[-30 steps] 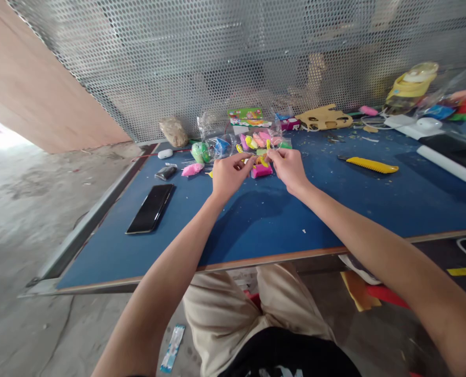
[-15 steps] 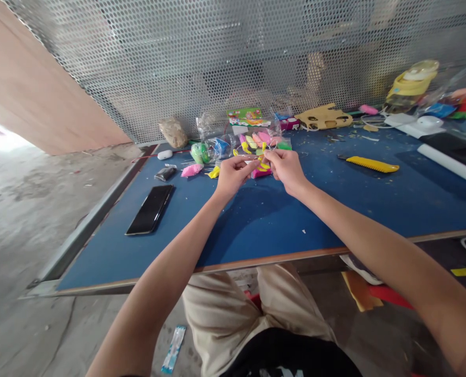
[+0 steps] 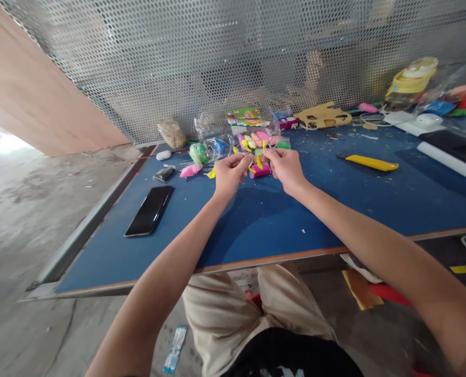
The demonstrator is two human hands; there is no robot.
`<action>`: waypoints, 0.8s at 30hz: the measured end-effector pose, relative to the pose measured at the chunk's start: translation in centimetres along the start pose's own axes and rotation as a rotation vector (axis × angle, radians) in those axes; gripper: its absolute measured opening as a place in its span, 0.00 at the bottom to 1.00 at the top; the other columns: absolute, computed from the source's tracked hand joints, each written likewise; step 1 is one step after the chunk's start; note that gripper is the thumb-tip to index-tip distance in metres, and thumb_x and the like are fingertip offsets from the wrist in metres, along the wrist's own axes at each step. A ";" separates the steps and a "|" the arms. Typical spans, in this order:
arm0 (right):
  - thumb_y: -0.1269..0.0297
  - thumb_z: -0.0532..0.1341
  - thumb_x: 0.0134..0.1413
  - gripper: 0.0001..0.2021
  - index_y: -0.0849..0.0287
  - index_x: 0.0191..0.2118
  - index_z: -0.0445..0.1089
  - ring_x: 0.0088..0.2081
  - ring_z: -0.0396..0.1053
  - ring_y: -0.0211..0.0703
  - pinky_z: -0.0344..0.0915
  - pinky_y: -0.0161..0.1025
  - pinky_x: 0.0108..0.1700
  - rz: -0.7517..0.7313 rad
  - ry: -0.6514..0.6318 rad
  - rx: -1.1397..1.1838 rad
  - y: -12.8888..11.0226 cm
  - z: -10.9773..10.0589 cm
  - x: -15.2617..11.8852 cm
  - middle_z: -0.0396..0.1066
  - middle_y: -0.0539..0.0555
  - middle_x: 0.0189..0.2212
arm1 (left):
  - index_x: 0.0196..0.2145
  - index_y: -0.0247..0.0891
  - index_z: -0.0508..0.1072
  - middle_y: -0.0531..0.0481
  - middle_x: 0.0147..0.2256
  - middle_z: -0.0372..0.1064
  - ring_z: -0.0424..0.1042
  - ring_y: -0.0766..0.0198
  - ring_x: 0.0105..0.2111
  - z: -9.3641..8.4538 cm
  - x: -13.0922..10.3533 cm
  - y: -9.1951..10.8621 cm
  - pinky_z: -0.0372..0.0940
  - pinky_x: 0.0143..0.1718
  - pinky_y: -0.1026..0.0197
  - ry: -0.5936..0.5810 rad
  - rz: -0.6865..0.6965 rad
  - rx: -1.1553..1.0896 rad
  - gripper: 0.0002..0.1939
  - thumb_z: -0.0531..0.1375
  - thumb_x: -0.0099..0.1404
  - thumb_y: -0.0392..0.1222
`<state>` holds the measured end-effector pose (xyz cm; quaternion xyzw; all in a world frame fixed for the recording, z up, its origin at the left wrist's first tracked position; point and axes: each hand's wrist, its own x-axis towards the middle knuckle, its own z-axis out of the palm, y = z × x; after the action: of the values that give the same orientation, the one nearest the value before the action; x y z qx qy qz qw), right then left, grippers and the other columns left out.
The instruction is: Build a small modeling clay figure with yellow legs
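Observation:
Both hands meet above the blue table (image 3: 280, 214), near its middle. My right hand (image 3: 286, 168) pinches a small yellow piece (image 3: 259, 161) that looks like soft clay. Just left of it, my left hand (image 3: 231, 173) has thumb and forefinger pressed together; what lies between them is too small to make out. Under the fingers rests a magenta packet (image 3: 261, 170). Behind them are a clear bag of pastel clay sticks (image 3: 258, 138) and a green printed card (image 3: 244, 113). A pink lump (image 3: 190, 170) and a green bagged lump (image 3: 198, 153) sit left of my left hand.
A black phone (image 3: 148, 211) lies at the left, below a dark packet (image 3: 164, 173) and a white case (image 3: 163, 155). On the right are a yellow cutter (image 3: 372, 162), a yellow-lidded bottle (image 3: 411, 84) and a white-and-black device (image 3: 453, 152). A perforated metal screen (image 3: 217, 57) stands behind.
My left hand has shifted slightly left and turned, so its fingertips point more upward and stand a little farther from my right hand. My right hand is nearly unmoved.

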<state>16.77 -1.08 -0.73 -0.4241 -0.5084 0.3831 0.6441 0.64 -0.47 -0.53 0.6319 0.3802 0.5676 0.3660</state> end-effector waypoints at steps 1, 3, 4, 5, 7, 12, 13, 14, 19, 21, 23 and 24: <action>0.57 0.64 0.56 0.15 0.58 0.22 0.73 0.21 0.59 0.34 0.55 0.37 0.27 0.003 0.005 -0.011 0.0 -0.1 0.0 0.62 0.46 0.16 | 0.30 0.38 0.79 0.58 0.16 0.60 0.53 0.73 0.14 -0.1 0.1 -0.1 0.46 0.15 0.65 0.000 -0.016 0.005 0.11 0.67 0.63 0.48; 0.57 0.63 0.58 0.16 0.58 0.22 0.73 0.22 0.59 0.35 0.55 0.38 0.28 -0.031 0.007 -0.060 -0.1 -0.3 0.0 0.63 0.47 0.16 | 0.33 0.38 0.81 0.58 0.16 0.61 0.53 0.73 0.14 -0.2 0.3 -0.2 0.47 0.16 0.65 -0.001 -0.025 0.034 0.10 0.68 0.62 0.48; 0.56 0.63 0.58 0.16 0.58 0.22 0.73 0.22 0.60 0.35 0.56 0.38 0.29 -0.074 -0.001 -0.103 -0.2 -0.4 0.0 0.65 0.47 0.17 | 0.32 0.38 0.81 0.58 0.17 0.61 0.54 0.73 0.15 -0.3 0.4 -0.2 0.48 0.16 0.65 -0.001 -0.014 0.056 0.10 0.68 0.62 0.48; 0.56 0.62 0.59 0.17 0.58 0.23 0.74 0.23 0.62 0.36 0.57 0.39 0.30 -0.128 -0.012 -0.152 -0.4 -0.5 -0.1 0.67 0.48 0.18 | 0.31 0.38 0.80 0.57 0.16 0.61 0.54 0.72 0.15 -0.4 0.4 -0.2 0.48 0.17 0.65 0.002 0.003 0.077 0.11 0.68 0.62 0.49; 0.56 0.62 0.61 0.17 0.58 0.23 0.75 0.25 0.65 0.37 0.58 0.39 0.32 -0.220 -0.032 -0.233 -0.6 -0.6 -0.2 0.71 0.51 0.21 | 0.28 0.38 0.79 0.57 0.16 0.60 0.54 0.72 0.16 -0.5 0.5 -0.2 0.48 0.18 0.64 0.016 0.034 0.096 0.13 0.67 0.63 0.50; 0.54 0.62 0.60 0.18 0.57 0.22 0.72 0.24 0.64 0.37 0.58 0.39 0.30 -0.106 -0.034 -0.145 -0.4 -0.3 -0.2 0.69 0.50 0.20 | 0.29 0.39 0.80 0.57 0.16 0.58 0.53 0.72 0.17 -0.7 0.7 -0.3 0.48 0.19 0.64 0.041 0.023 0.066 0.12 0.67 0.63 0.50; 0.54 0.62 0.59 0.17 0.57 0.22 0.72 0.22 0.61 0.36 0.57 0.38 0.28 -0.056 -0.030 -0.111 -0.3 -0.2 -0.1 0.66 0.48 0.18 | 0.29 0.39 0.80 0.57 0.16 0.58 0.53 0.72 0.17 -0.7 0.7 -0.4 0.47 0.19 0.64 0.032 0.002 0.055 0.12 0.67 0.62 0.50; 0.54 0.63 0.59 0.17 0.57 0.22 0.71 0.21 0.58 0.35 0.55 0.38 0.26 -0.012 -0.029 -0.082 -0.1 -0.2 -0.1 0.62 0.47 0.16 | 0.30 0.39 0.81 0.57 0.16 0.58 0.53 0.72 0.17 -0.8 0.8 -0.5 0.47 0.18 0.64 0.014 -0.032 0.035 0.11 0.68 0.61 0.50; 0.54 0.63 0.58 0.16 0.57 0.23 0.71 0.19 0.51 0.33 0.50 0.37 0.23 0.002 -0.050 -0.042 0.0 -0.3 0.1 0.54 0.44 0.14 | 0.33 0.39 0.81 0.59 0.16 0.54 0.47 0.74 0.16 -0.6 1.0 -0.9 0.45 0.17 0.66 -0.093 -0.240 -0.123 0.12 0.71 0.55 0.48; 0.52 0.63 0.58 0.17 0.56 0.23 0.72 0.20 0.54 0.34 0.52 0.37 0.24 -0.022 -0.050 -0.051 -0.1 -0.3 0.1 0.56 0.45 0.15 | 0.33 0.39 0.81 0.60 0.17 0.55 0.49 0.74 0.16 -0.5 0.9 -0.9 0.46 0.17 0.66 -0.104 -0.227 -0.120 0.12 0.72 0.53 0.48; 0.51 0.64 0.58 0.17 0.56 0.24 0.72 0.21 0.57 0.34 0.54 0.37 0.25 -0.028 -0.057 -0.047 -0.2 -0.4 0.0 0.58 0.46 0.16 | 0.33 0.39 0.80 0.60 0.17 0.55 0.50 0.74 0.16 -0.5 0.9 -1.0 0.47 0.17 0.65 -0.091 -0.187 -0.108 0.13 0.73 0.53 0.48; 0.51 0.64 0.58 0.17 0.56 0.23 0.72 0.21 0.58 0.35 0.54 0.37 0.25 -0.031 -0.060 -0.040 -0.2 -0.4 0.0 0.59 0.46 0.16 | 0.33 0.40 0.80 0.60 0.16 0.54 0.50 0.74 0.16 -0.5 0.9 -1.1 0.47 0.17 0.65 -0.083 -0.169 -0.105 0.13 0.73 0.53 0.48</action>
<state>17.15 -1.25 -0.56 -0.4173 -0.5414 0.3754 0.6259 0.17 0.82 -1.03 0.6005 0.3863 0.5272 0.4607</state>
